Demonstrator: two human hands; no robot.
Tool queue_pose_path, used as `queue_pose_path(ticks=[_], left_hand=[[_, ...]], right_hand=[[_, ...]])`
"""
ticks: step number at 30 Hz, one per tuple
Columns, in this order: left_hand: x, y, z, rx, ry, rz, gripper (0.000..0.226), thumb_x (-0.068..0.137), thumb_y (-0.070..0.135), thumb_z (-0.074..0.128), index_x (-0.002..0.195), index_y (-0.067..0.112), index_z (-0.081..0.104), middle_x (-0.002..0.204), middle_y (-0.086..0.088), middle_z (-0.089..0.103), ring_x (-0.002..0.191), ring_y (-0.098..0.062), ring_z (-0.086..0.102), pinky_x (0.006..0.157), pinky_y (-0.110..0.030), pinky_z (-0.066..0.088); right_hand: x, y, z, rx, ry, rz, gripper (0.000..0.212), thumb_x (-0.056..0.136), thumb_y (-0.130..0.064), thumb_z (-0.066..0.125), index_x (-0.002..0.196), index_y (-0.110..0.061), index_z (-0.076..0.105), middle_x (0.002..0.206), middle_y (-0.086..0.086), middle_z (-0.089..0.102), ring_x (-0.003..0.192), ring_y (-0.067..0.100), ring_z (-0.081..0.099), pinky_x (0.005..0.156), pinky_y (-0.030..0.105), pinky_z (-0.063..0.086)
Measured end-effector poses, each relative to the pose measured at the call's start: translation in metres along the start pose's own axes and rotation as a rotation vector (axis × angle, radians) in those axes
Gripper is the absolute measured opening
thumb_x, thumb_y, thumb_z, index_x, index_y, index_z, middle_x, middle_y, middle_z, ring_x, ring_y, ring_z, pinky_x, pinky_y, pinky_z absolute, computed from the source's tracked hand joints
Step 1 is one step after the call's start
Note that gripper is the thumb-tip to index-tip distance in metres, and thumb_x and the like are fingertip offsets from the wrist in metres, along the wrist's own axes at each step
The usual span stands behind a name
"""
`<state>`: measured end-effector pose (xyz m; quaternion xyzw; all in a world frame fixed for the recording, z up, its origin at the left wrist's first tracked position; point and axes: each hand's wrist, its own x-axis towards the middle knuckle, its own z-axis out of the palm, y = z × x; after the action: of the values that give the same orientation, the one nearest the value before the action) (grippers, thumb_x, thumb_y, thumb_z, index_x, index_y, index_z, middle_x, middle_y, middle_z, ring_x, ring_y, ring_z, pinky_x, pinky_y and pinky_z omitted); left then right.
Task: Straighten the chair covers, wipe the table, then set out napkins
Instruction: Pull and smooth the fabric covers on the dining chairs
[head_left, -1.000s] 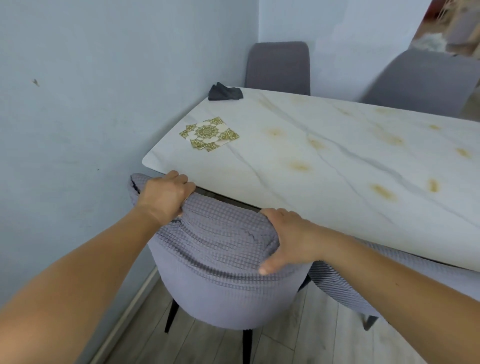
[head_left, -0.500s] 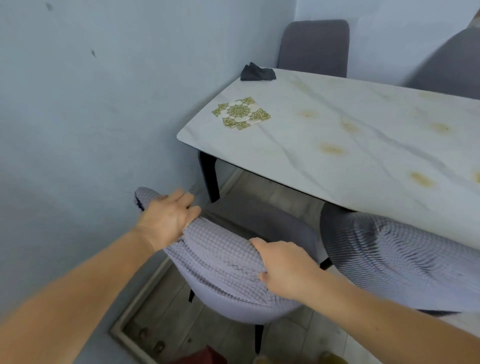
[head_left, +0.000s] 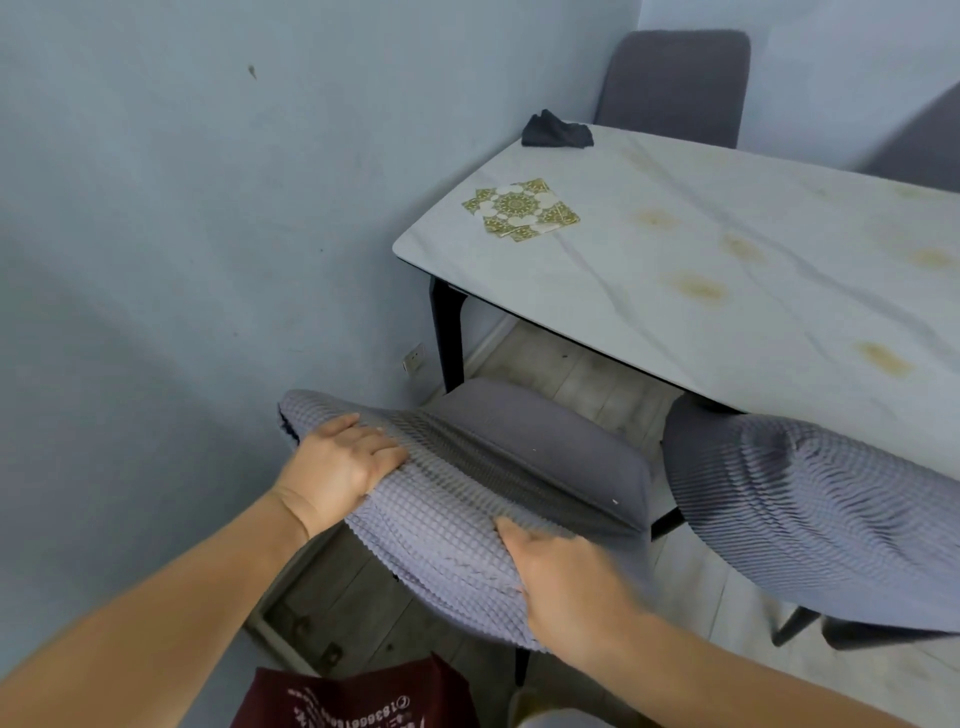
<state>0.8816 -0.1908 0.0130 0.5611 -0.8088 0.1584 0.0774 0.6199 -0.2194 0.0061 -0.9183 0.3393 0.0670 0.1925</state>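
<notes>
A light grey waffle-textured chair cover (head_left: 441, 535) sits over the back of the nearest chair, whose dark grey seat (head_left: 535, 447) shows beyond it. My left hand (head_left: 343, 467) holds the cover at the top left of the chair back. My right hand (head_left: 566, 577) grips it at the lower right, a little blurred. On the white marble table (head_left: 727, 322), which bears yellowish stains, a small stack of green-and-gold patterned napkins (head_left: 519, 208) lies near the left corner. A dark crumpled cloth (head_left: 556, 130) lies at the far corner.
A second chair with a ribbed grey cover (head_left: 805, 509) stands to the right, half under the table. Two uncovered grey chairs (head_left: 675, 83) (head_left: 924, 150) stand at the far side. The pale blue wall is close on the left. A dark red bag (head_left: 358, 696) lies by my feet.
The chair has come back from the table toward me, so its seat and the black table leg now show. Both hands have stayed on the cover.
</notes>
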Motion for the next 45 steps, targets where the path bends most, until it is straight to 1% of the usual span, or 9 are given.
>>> queue_pose_path(ticks=[8,15,19,22,26,31,36,39,45], left_hand=[[0.023,-0.007,0.003,-0.012,0.072,0.014,0.052,0.026,-0.011,0.083,0.073,0.01,0.076,0.069,-0.004,0.072,0.06,-0.017,0.069,0.066,-0.048,0.056],[0.042,-0.025,0.005,0.013,0.047,0.029,0.051,0.024,-0.013,0.083,0.07,0.008,0.074,0.063,-0.007,0.07,0.056,-0.019,0.068,0.064,-0.05,0.056],[0.043,-0.035,0.007,0.052,0.054,0.003,0.051,0.023,-0.016,0.083,0.068,0.005,0.074,0.064,-0.009,0.07,0.055,-0.022,0.068,0.063,-0.053,0.055],[0.046,-0.039,0.011,0.065,0.06,-0.01,0.048,0.025,-0.017,0.083,0.067,0.005,0.074,0.062,-0.009,0.07,0.054,-0.022,0.068,0.063,-0.053,0.055],[0.055,-0.036,0.019,0.077,0.094,-0.023,0.046,0.025,-0.016,0.084,0.064,0.007,0.073,0.059,-0.007,0.068,0.05,-0.02,0.066,0.062,-0.049,0.056],[0.052,-0.017,0.045,0.07,0.077,-0.099,0.042,0.029,-0.014,0.085,0.062,0.008,0.072,0.056,-0.005,0.067,0.05,-0.019,0.065,0.064,-0.049,0.056],[0.067,0.006,0.074,0.04,0.05,-0.12,0.037,0.032,-0.008,0.087,0.057,0.012,0.069,0.055,-0.002,0.066,0.05,-0.017,0.064,0.068,-0.044,0.057],[0.089,0.001,0.082,0.045,0.081,-0.128,0.037,0.031,-0.01,0.086,0.056,0.011,0.069,0.055,-0.002,0.065,0.05,-0.017,0.064,0.069,-0.046,0.056],[0.109,-0.032,0.093,0.08,0.097,-0.161,0.039,0.031,-0.013,0.086,0.059,0.008,0.071,0.058,-0.006,0.068,0.052,-0.021,0.066,0.068,-0.056,0.054]], right_hand=[[0.009,0.015,-0.013,0.063,0.058,0.031,0.07,0.09,-0.01,0.048,0.15,-0.023,0.013,0.128,0.004,0.056,0.109,0.023,0.057,0.088,0.033,0.049],[0.024,0.016,-0.019,0.101,0.091,0.065,0.069,0.09,-0.01,0.047,0.149,-0.023,0.014,0.123,0.007,0.057,0.105,0.027,0.057,0.084,0.035,0.05],[0.038,0.005,-0.016,0.108,0.094,0.052,0.068,0.089,-0.006,0.047,0.149,-0.019,0.018,0.115,0.01,0.058,0.101,0.028,0.057,0.073,0.032,0.044],[0.044,0.009,-0.017,0.094,0.108,0.039,0.068,0.088,-0.005,0.048,0.148,-0.018,0.019,0.114,0.01,0.059,0.099,0.028,0.058,0.074,0.034,0.045],[0.05,0.025,-0.02,0.086,0.102,0.035,0.069,0.088,-0.007,0.047,0.149,-0.02,0.018,0.12,0.009,0.058,0.102,0.029,0.058,0.081,0.036,0.049],[0.051,0.052,-0.011,0.016,0.045,0.037,0.069,0.09,-0.005,0.043,0.15,-0.021,0.014,0.125,0.008,0.057,0.104,0.027,0.057,0.08,0.034,0.047],[0.054,0.089,-0.005,-0.03,-0.014,0.1,0.076,0.085,0.0,0.047,0.15,-0.02,0.014,0.146,0.005,0.042,0.119,0.025,0.052,0.091,0.033,0.046],[0.065,0.107,-0.015,-0.029,-0.007,0.137,0.077,0.084,-0.002,0.047,0.15,-0.021,0.013,0.151,0.003,0.035,0.127,0.023,0.047,0.096,0.031,0.042],[0.099,0.105,-0.021,-0.012,0.021,0.126,0.077,0.085,-0.003,0.048,0.151,-0.019,0.012,0.151,0.005,0.035,0.128,0.025,0.046,0.099,0.033,0.04]])
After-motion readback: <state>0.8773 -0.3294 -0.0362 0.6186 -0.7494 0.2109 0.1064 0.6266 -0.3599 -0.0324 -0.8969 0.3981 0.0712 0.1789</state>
